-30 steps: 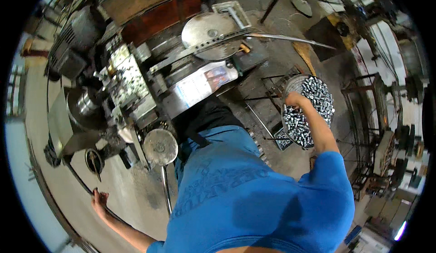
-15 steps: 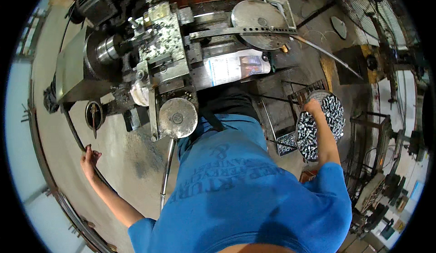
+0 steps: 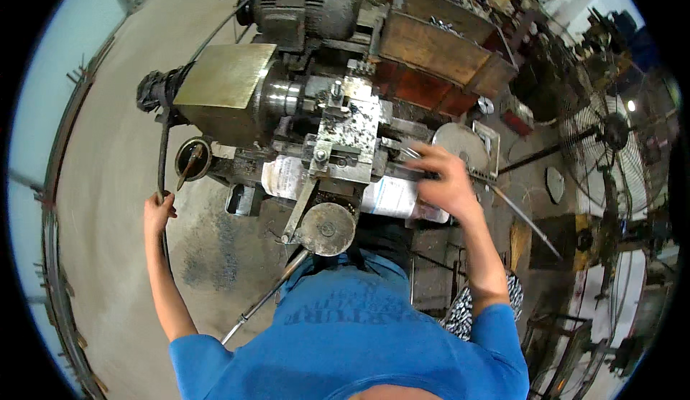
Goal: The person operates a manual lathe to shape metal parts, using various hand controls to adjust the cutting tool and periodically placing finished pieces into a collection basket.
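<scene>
"What's nearest you?"

"Half hidden under my right forearm, a heap of small silvery metal pieces (image 3: 460, 315). Beyond, a round grey metal disc (image 3: 328, 229) stands off the front edge of a pale, flat steel slide (image 3: 352, 130)."

"Your grip?"

"My left hand (image 3: 159, 214) is curled around a slim black rod (image 3: 164, 155). My right hand (image 3: 447, 181) is blurred, fingers partly spread, off the slide's right edge. A slim shiny metal piece (image 3: 410, 153) shows at the fingertips; I can't tell whether I'm pinching it."

"What could go wrong?"

"A loose pinch could let that piece fall. Brushing the slide's dark metal chips (image 3: 350, 118) could nick my fingers. Farther off, the shiny round steel chuck (image 3: 282, 99) could catch me if it's turning and I stray close; I can't tell whether it turns."
</scene>
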